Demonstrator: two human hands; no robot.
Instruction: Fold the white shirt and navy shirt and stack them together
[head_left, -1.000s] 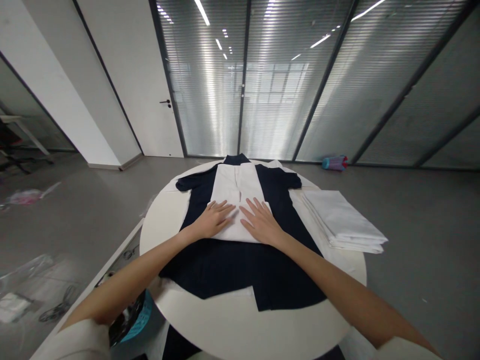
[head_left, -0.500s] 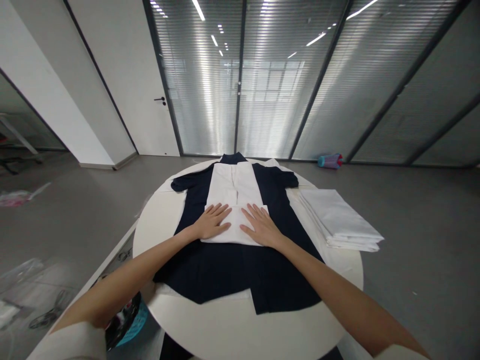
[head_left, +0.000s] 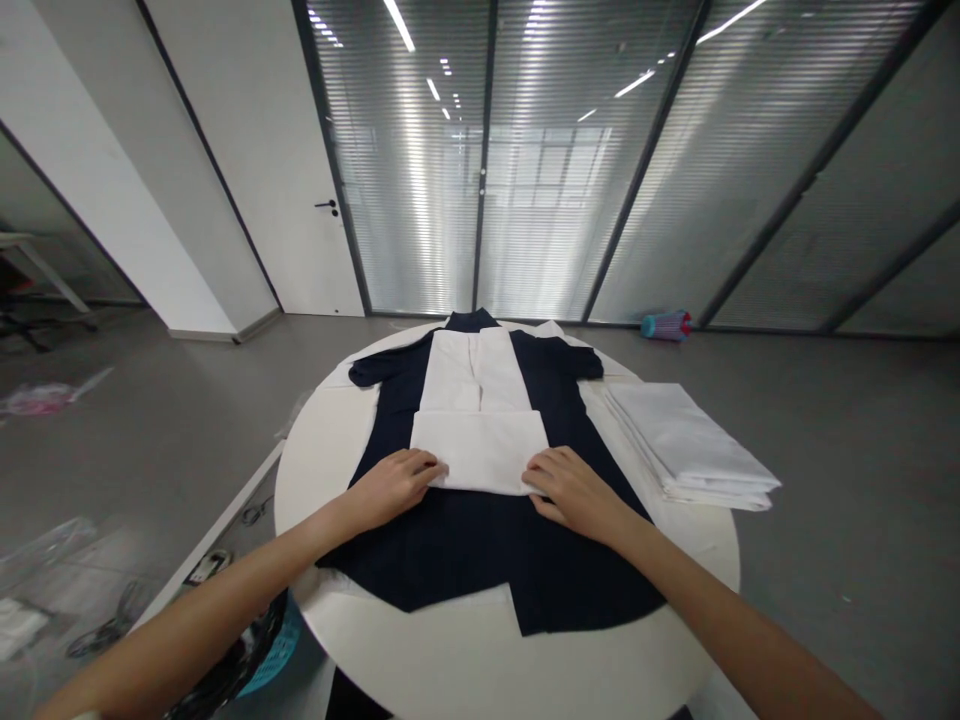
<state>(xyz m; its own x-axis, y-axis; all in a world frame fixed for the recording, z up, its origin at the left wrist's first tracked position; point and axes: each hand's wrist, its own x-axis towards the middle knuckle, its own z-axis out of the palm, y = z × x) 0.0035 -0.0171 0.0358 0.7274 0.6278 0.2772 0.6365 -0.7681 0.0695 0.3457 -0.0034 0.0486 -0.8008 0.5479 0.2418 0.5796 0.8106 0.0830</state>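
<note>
A dark navy short-sleeved shirt (head_left: 450,545) lies spread on a round white table, its collar at the far side. On its middle lies a folded white cloth (head_left: 480,445), with a flap turned over its near half. My left hand (head_left: 397,485) is closed at the cloth's near left corner, fingers bent over the edge. Opposite it, my right hand (head_left: 570,490) pinches the near right corner, thumb towards me. The fingertips partly hide both corners.
A stack of folded white cloth (head_left: 690,440) overhangs the right edge of the table (head_left: 600,670). Below left stands a blue basket (head_left: 274,650) with a black bag. Another basket (head_left: 666,325) lies by the glass wall. Plastic wrapping (head_left: 52,550) lies on the floor.
Both hands were flat with spread fingers on the white cloth. They have slid apart and towards me, and their fingers have closed at its near corners.
</note>
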